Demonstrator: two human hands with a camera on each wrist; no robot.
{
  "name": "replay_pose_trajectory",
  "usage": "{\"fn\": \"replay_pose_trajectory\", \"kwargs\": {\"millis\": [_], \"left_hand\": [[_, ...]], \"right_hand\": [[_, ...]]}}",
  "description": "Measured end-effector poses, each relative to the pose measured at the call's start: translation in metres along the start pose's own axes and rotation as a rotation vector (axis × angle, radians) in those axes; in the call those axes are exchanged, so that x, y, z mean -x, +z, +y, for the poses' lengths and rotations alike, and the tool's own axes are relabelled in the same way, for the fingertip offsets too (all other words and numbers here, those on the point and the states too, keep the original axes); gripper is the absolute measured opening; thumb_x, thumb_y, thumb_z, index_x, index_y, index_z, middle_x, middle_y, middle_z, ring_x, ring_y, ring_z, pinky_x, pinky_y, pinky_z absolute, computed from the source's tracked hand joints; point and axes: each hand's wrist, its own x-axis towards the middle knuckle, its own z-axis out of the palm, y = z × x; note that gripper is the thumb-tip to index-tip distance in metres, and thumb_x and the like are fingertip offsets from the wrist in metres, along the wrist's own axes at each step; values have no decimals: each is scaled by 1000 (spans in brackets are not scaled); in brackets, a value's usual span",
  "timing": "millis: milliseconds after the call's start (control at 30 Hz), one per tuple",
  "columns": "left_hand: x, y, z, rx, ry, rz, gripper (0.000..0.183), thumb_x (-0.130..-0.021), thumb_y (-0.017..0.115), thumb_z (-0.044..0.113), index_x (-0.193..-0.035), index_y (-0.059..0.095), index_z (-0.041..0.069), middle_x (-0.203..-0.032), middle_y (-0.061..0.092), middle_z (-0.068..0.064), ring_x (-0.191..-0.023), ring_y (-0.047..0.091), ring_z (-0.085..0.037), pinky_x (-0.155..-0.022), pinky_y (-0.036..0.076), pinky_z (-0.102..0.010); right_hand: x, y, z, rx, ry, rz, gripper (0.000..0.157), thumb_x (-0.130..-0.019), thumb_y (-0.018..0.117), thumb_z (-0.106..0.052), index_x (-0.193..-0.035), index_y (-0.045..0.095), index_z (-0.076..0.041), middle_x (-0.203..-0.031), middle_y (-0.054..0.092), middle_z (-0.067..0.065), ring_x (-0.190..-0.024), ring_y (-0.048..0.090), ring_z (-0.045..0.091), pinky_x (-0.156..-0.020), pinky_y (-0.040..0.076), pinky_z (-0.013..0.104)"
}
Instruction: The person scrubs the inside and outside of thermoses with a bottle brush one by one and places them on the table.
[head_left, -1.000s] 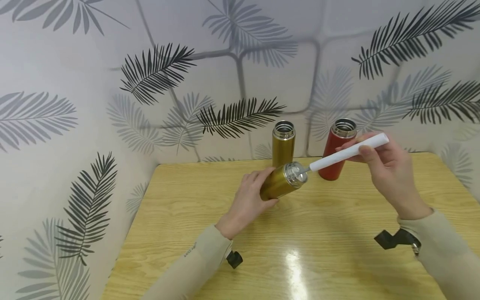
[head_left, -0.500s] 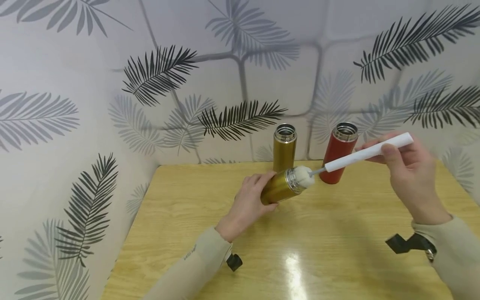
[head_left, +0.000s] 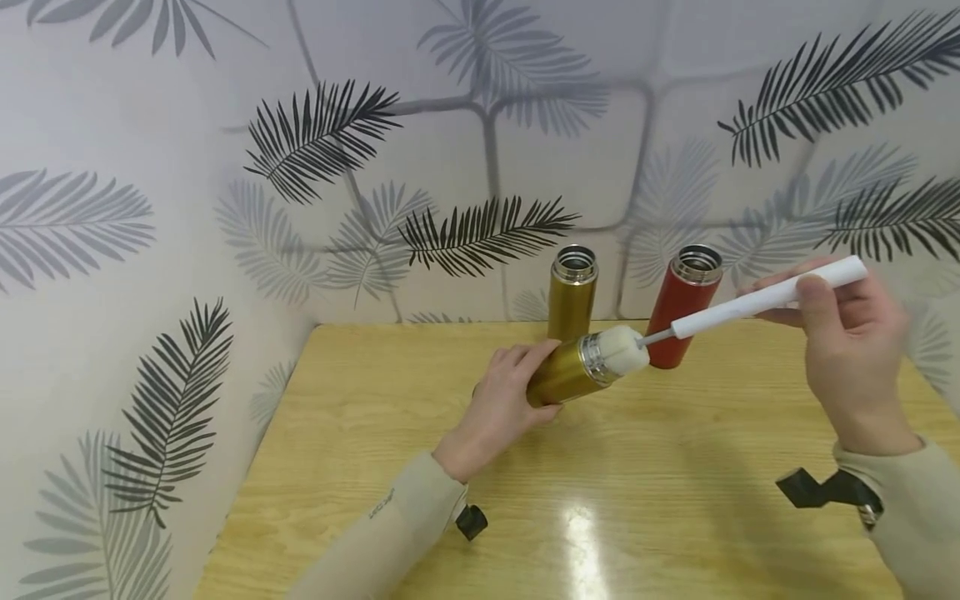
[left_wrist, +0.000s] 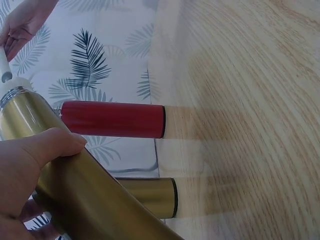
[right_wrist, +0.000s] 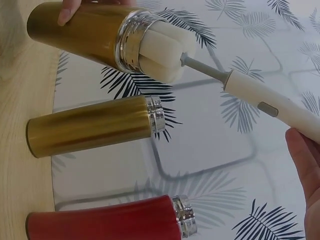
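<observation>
My left hand (head_left: 501,406) grips a gold thermos flask (head_left: 558,375), tilted with its open mouth up to the right. Between the thumb and fingers of my right hand (head_left: 855,350) is the white handle of a bottle brush (head_left: 765,305). Its cream sponge head (right_wrist: 165,52) sits partly inside the flask's steel neck, with the thick end sticking out. A grey rod joins sponge and handle. In the left wrist view, the left thumb lies along the gold flask (left_wrist: 75,185).
A second gold flask (head_left: 572,296) and a red flask (head_left: 678,312) stand lidless at the back of the wooden table (head_left: 390,375). Behind them rises a wall (head_left: 540,158) with leaf-patterned covering.
My right hand has moved right, drawing the brush outward. The sponge head, inside the flask a second ago, now shows outside its mouth. The left hand holds the flask nearly still.
</observation>
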Motion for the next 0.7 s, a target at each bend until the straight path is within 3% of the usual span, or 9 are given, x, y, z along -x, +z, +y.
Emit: {"fn": "replay_pose_trajectory", "kwargs": {"millis": [467,700], "left_hand": [[-5,-4,4,-6,2,-3,80,-83,90,21,-152,49,21,-136,61,-11,-124,56,-30,-94,56,-48],[-4,-4,2,-13,2,-10,81,-83,90,21,-152,48,21,-137,61,-12,-124,56,-31,-94,57,-48]], "right_hand": [[-2,-2,-1,76,-6,112,15,-101,56,10,-106,57,24,-94,76,20,-82,76,23,-72,62,28],[-1,-3,-3,63,-13,109,20,-102,57,7,-107,57,27,-95,75,21,-88,76,25,-74,62,28]]}}
